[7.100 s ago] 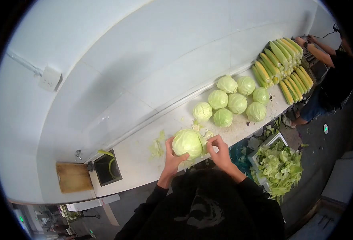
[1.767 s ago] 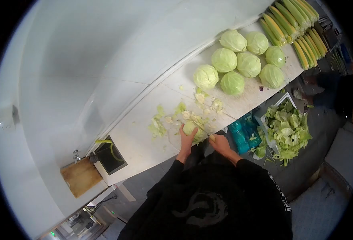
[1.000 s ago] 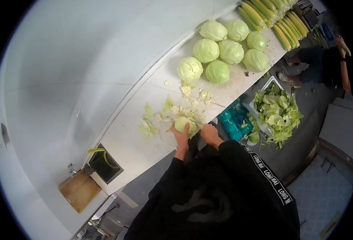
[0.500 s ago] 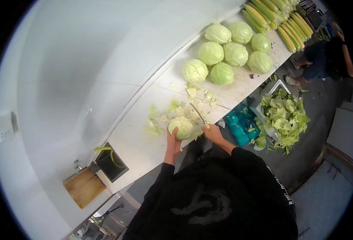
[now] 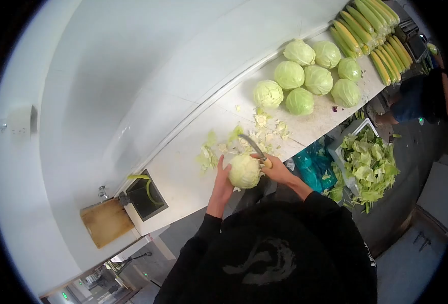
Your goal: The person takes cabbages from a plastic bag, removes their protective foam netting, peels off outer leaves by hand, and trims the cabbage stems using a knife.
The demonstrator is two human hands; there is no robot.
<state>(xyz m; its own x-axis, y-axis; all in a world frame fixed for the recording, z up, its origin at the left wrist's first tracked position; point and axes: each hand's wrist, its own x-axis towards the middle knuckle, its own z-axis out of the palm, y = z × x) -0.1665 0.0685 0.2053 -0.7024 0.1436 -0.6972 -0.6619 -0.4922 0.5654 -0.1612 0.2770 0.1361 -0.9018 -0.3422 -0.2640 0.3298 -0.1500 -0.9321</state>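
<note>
In the head view a pale green cabbage [image 5: 245, 171] is held at the counter's front edge. My left hand [image 5: 222, 182] cups its left side, thumb pointing up. A knife with a curved blade [image 5: 255, 145] and a light wooden handle is gripped in my right hand [image 5: 278, 171], close against the cabbage's right side. The blade points up and left above the cabbage. Cut stem pieces and leaf scraps [image 5: 254, 140] lie on the counter just beyond it. The fingers under the cabbage are partly hidden.
Several whole cabbages [image 5: 300, 101] stand farther along the white counter [image 5: 183, 175], with corn [image 5: 386, 63] behind them. Below right are a white box of loose leaves [image 5: 371, 164] and a teal bag [image 5: 312, 166]. A small sink [image 5: 145, 197] lies left. Another person stands upper right.
My right hand has brought the knife closer to the cabbage, now touching or nearly touching its side. The cabbage has been turned in my left hand. The whole view has shifted slightly.
</note>
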